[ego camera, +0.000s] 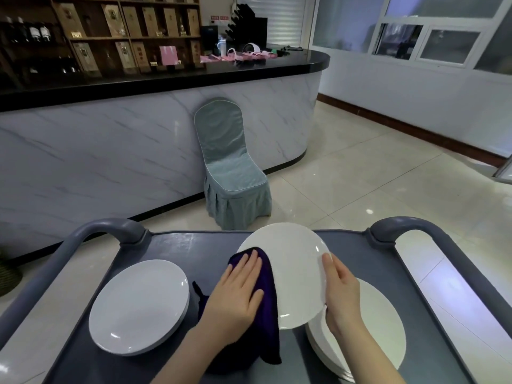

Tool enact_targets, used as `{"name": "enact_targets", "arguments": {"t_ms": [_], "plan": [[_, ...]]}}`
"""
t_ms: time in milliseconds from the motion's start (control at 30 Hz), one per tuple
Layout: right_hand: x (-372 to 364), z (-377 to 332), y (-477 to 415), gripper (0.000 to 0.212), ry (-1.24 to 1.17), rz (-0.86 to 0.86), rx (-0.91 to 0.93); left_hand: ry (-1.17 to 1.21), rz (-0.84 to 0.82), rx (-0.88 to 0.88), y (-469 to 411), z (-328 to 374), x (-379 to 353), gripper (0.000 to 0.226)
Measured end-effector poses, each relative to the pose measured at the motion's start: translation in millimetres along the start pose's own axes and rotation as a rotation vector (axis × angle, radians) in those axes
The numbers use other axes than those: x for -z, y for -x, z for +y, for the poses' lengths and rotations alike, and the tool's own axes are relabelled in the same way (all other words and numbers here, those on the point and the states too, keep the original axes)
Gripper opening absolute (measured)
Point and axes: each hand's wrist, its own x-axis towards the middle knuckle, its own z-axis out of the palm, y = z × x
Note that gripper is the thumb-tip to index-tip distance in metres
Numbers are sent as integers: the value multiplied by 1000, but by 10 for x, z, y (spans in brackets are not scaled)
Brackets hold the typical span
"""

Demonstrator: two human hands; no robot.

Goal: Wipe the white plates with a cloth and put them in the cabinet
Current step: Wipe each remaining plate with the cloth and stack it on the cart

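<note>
Wiping a lifted plate (296, 275)
Right hand (342, 296) grips its rim; flat left hand (237, 292) presses the cloth (270, 295); best swept fully across.

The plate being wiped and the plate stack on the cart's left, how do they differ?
The held plate is single, tilted up off the cart; the left stack is several plates lying flat on it. The right hand grips the held plate's rim and the left hand presses a purple cloth on it; the left stack is untouched. Both are round and white.
</note>
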Motion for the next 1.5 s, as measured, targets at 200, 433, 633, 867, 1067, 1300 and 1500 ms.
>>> {"name": "enact_targets", "arguments": {"t_ms": [200,433,633,867,1067,1300,1500], "plan": [[-67,98,157,26,-26,-40,-39,19,-27,-212,106,303,-91,60],[-88,29,177,20,-51,-48,12,-5,8,-17,-305,99,34,60],[-11,-79,81,28,-44,15,49,-29,38,-88,137,223,-145,60],[-170,235,329,20,-63,-107,-86,105,-14,-179,-227,294,-107,58],[-19,-18,17,19,-9,15,13,56,-32,-43,-125,-37,-105,60],[-103,121,150,24,-37,3,-25,158,-41,-180,31,424,-297,61],[-140,66,311,28,55,-258,29,97,119,-67,-459,205,25,66]]}}
